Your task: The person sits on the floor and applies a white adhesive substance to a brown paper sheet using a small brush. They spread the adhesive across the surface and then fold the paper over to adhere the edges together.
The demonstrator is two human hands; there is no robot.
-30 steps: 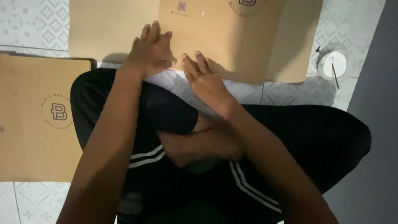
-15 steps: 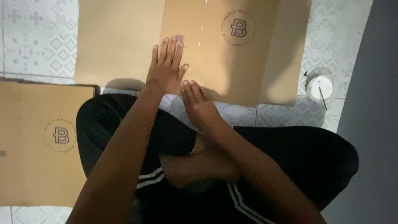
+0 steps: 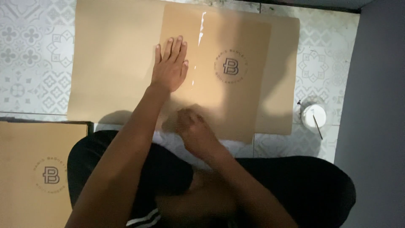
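Two bare hands worked a flat brown paper sheet on the tiled floor.

The left hand (image 3: 171,67) lay palm down, fingers straight and together, pressing the darker folded panel (image 3: 219,84) of the brown paper sheet (image 3: 114,63); its grip was flat open and held nothing. The right hand (image 3: 194,128) rested at the panel's near edge, blurred and in shadow, fingers curled; whether it pinched the paper I could not tell. The sheet lay spread on the tiled floor (image 3: 25,50) in front of the person's crossed legs. A second brown sheet (image 3: 38,169) lay at the floor's near left, and a small white cup (image 3: 314,115) stood just off the sheet's right edge.
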